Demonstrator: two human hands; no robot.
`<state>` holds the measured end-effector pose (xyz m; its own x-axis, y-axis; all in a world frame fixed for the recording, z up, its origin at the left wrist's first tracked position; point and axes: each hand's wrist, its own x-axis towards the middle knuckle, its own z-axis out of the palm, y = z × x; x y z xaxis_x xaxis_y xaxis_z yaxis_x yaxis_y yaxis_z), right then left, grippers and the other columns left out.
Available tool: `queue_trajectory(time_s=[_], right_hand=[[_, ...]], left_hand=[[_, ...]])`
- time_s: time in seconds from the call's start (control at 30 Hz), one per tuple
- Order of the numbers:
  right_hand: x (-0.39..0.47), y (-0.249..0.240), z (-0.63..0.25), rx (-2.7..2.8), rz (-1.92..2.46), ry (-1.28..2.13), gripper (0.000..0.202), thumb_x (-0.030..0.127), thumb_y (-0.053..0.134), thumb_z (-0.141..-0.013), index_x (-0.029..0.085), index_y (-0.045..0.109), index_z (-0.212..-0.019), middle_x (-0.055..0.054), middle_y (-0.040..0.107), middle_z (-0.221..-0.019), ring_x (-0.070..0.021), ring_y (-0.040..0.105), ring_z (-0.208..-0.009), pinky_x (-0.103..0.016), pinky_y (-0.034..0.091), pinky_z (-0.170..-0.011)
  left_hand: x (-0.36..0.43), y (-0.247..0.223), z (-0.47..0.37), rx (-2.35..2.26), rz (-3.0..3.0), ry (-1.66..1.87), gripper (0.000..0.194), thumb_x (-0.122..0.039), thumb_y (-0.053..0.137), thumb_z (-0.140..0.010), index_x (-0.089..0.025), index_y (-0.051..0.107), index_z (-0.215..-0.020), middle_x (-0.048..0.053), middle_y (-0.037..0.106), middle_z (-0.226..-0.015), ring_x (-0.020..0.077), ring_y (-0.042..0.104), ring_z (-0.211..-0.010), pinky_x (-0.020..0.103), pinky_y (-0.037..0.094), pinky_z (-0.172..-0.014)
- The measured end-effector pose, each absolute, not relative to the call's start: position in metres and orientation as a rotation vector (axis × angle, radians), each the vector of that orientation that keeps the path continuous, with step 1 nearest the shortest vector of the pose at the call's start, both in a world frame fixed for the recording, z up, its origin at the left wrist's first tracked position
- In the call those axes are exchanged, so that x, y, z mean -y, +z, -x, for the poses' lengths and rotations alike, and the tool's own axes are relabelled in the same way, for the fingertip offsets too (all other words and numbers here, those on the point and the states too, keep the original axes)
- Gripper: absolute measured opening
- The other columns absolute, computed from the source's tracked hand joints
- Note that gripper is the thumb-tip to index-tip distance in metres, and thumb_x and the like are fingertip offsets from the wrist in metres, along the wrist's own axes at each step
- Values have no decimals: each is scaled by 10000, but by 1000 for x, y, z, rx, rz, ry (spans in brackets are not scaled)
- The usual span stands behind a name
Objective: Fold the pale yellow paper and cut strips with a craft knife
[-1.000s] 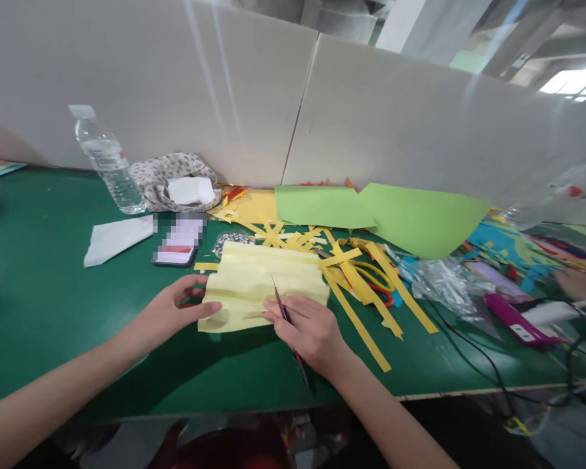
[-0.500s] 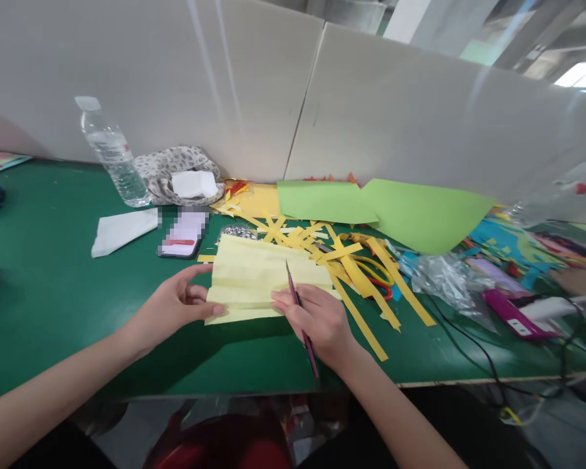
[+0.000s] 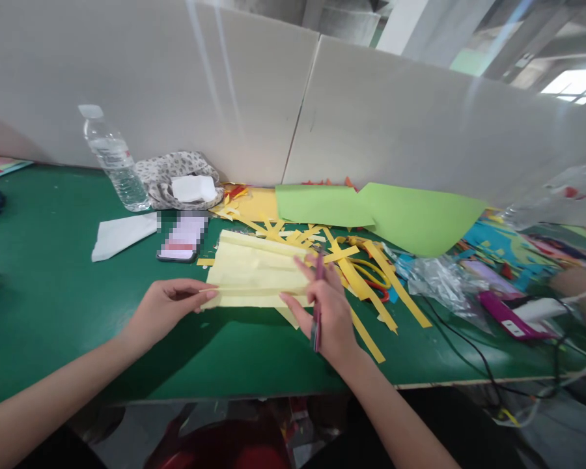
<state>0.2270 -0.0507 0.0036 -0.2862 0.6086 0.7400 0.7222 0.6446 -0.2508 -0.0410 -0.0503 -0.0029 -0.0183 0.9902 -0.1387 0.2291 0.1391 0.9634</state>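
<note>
A creased pale yellow sheet of paper (image 3: 254, 260) is held just above the green table, a fold running along its near edge. My left hand (image 3: 173, 305) pinches the sheet's near left corner between thumb and fingers. At the right end of the paper is my right hand (image 3: 329, 312), its thumb and forefinger apart at the sheet's edge. A slim purple pen-like tool (image 3: 317, 309) is kept in that hand, upright and blurred, so its exact kind is unclear. Yellow paper strips (image 3: 354, 277) lie just beyond the right hand.
Scissors with yellow and orange handles (image 3: 374, 277) lie among the strips. Behind are green paper (image 3: 420, 215), a water bottle (image 3: 112, 159), a phone (image 3: 183, 238) and a spotted cloth bag (image 3: 176, 176). Crumpled plastic (image 3: 444, 280), cables and another person's hand (image 3: 579, 290) are at right.
The paper's near edge has moved up and away from me. My right hand has loosened its fingers, and the purple tool has turned more upright.
</note>
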Motion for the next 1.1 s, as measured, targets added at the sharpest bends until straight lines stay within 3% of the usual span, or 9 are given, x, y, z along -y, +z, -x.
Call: queue_trajectory(time_s=[0.07,0.17,0.27,0.4,0.53,0.63,0.77,0.93,1.1], right_hand=[[49,8,-238,1943,1203,-181,338,357,674,-749,244,357,-777,-155,513,-1315,-330,311,-1323,-606,263,-1027],[45,6,-250,1984,1356,-113,401,482,665,-717,241,382,-868,-178,437,-1370,-360,232,-1349,-611,255,-1025],[38,-3,-253,2128,1477,-39,546,503,639,-722,207,419,-1125,-159,608,-1094,-365,310,-1313,-612,245,-1030],[24,-11,-266,2128,1628,-101,728,495,601,-754,116,327,-1312,-96,608,-830,-391,440,-1203,-644,273,-984],[15,-8,-285,1928,1568,-228,426,456,532,-827,155,469,-1122,-92,610,-827,-362,495,-1147,-604,330,-954],[19,-1,-288,1782,1396,-138,194,395,544,-835,219,462,-819,-98,634,-906,-302,570,-1053,-479,445,-858],[30,6,-275,1755,1353,99,277,328,557,-831,232,351,-672,-70,668,-887,-248,640,-872,-370,477,-704],[37,10,-261,1490,1409,411,350,396,557,-838,230,330,-630,7,609,-615,-204,660,-692,-294,465,-594],[32,12,-262,1240,1271,619,329,442,581,-814,217,411,-644,-4,683,-668,-172,656,-625,-341,501,-696]], left_hand=[[43,1,48,-1468,-1137,1136,289,-406,768,-602,-201,737,-803,37,724,-799,139,612,-649,241,533,-589],[31,14,58,-1453,-991,1393,273,-376,787,-592,-190,724,-782,30,715,-820,156,620,-681,271,550,-589],[26,33,63,-1406,-930,1642,219,-329,810,-572,-218,707,-731,-15,703,-781,166,625,-726,289,555,-594],[31,45,60,-1342,-986,1722,149,-301,784,-631,-266,706,-752,-56,698,-804,144,619,-735,293,556,-625],[45,36,49,-1328,-1061,1806,189,-300,804,-584,-263,715,-747,-49,707,-778,112,593,-625,249,538,-562],[54,22,41,-1504,-1197,1446,260,-310,818,-536,-224,730,-765,-17,692,-648,124,584,-554,246,530,-532],[56,6,36,-1481,-1167,1123,298,-363,792,-577,-202,725,-820,20,710,-750,146,614,-640,246,550,-584],[46,14,40,-1440,-942,1373,283,-326,800,-579,-182,711,-804,-5,681,-735,87,566,-602,189,525,-568],[49,36,41,-1332,-1041,1693,216,-218,791,-591,-209,691,-782,-67,676,-727,69,565,-612,192,521,-642]])
